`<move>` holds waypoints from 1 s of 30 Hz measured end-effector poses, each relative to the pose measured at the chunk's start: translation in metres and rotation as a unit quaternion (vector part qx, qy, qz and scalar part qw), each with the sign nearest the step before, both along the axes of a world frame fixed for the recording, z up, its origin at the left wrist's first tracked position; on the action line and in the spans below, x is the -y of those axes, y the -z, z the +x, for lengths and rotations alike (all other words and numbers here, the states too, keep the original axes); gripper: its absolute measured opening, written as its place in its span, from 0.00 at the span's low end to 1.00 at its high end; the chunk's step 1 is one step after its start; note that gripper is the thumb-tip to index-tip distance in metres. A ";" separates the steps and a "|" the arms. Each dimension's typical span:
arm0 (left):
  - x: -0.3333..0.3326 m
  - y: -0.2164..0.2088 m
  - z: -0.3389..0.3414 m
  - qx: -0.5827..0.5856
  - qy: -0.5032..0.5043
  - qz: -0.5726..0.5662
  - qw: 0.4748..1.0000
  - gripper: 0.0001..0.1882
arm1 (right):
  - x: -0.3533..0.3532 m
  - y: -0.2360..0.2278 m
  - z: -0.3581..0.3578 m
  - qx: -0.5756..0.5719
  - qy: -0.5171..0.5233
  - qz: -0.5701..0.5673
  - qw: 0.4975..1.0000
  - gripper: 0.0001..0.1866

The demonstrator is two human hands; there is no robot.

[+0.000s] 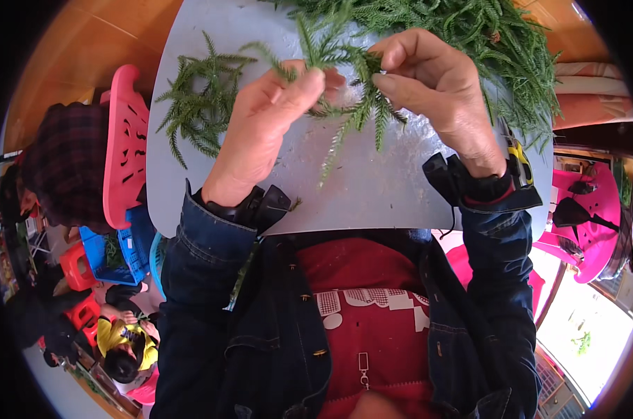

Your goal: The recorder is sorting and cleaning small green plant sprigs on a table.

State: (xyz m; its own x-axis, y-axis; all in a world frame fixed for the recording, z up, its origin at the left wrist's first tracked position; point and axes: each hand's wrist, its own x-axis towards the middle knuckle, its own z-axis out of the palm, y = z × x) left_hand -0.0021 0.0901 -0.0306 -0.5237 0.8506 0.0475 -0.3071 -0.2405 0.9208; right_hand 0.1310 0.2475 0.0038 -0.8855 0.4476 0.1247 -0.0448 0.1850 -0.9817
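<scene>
A green needle-leaved sprig [344, 115] is held up between my two hands over the grey table [372, 192]. My left hand [267, 108] pinches its left part between thumb and fingers. At the sprig's right side, my right hand [432, 87] grips a stem with thumb and forefinger. A big heap of similar green sprigs [484, 52] covers the far right of the table. Left of my left hand lies a smaller pile of sprigs [203, 101].
A yellow-and-black tool [519, 157] lies by the table's right edge, beside my right wrist. Pink plastic chairs [124, 146] stand on both sides. At the lower left are a blue crate [117, 244] with greenery, red stools [79, 265] and a seated person in yellow [128, 342].
</scene>
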 end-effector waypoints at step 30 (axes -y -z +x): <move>-0.017 0.024 -0.006 0.037 0.046 -0.027 0.998 0.10 | -0.027 0.043 0.005 -0.012 -0.009 -0.134 0.991 0.09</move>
